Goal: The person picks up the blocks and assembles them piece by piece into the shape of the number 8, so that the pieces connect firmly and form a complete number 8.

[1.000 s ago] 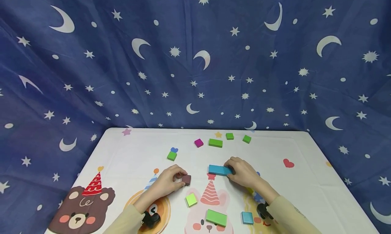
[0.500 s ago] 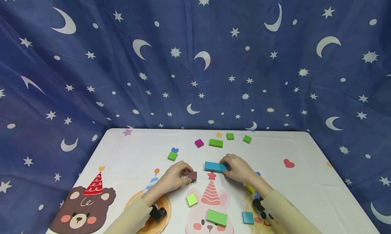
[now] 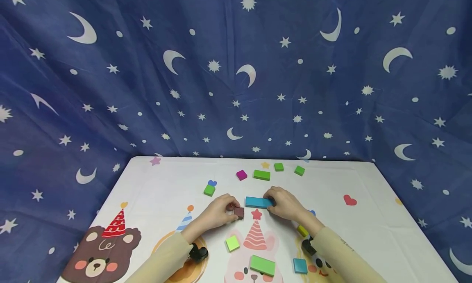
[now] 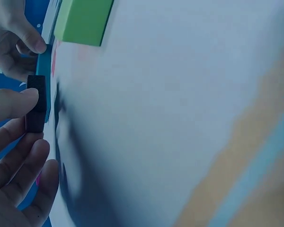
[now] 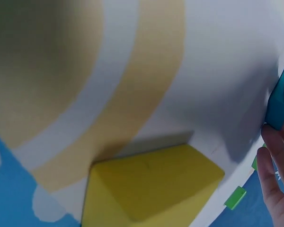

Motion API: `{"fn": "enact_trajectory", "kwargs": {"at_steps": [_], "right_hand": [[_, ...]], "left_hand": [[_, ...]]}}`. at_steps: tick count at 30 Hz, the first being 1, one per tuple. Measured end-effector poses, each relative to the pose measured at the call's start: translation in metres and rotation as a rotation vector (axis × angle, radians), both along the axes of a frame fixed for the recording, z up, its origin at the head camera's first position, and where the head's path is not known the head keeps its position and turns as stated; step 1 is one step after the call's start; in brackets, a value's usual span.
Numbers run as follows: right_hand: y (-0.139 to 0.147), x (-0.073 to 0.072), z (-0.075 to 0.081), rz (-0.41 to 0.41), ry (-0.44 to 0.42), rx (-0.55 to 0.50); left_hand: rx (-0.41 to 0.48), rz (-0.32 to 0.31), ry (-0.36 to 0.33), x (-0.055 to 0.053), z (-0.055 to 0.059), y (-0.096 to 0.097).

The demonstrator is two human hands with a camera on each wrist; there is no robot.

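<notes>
Between thumb and fingers my left hand pinches a small dark brown block, near the middle of the table. My right hand grips the right end of a long blue block, which points leftward. The brown block is just left of the blue block's near left corner in the head view. In the left wrist view the brown block overlaps the blue block. The right wrist view catches the blue block at its right edge, fingers curled round it.
Nearer lie a lime block, a long green block and a light blue square block. A yellow block sits by the right forearm. Behind stand a magenta block and several green blocks. A starry curtain backs the table.
The left hand has carried the brown block rightward and slightly away from me. The right hand has shifted the blue block a little left, so the two blocks are closer together.
</notes>
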State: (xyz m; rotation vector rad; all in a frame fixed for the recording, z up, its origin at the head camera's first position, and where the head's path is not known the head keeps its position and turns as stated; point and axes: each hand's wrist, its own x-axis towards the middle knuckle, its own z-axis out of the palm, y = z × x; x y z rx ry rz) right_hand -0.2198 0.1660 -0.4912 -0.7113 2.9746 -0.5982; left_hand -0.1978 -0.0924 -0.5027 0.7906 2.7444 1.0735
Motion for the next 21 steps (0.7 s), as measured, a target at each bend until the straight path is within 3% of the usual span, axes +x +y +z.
{"fn": "enact_trajectory", "kwargs": {"at_steps": [21], "right_hand": [[-0.0051,-0.003,0.0009,0.034,0.012,0.014]], "left_hand": [[-0.006,0.01,-0.014,-0.0065,-0.0069,0.0086]]}}
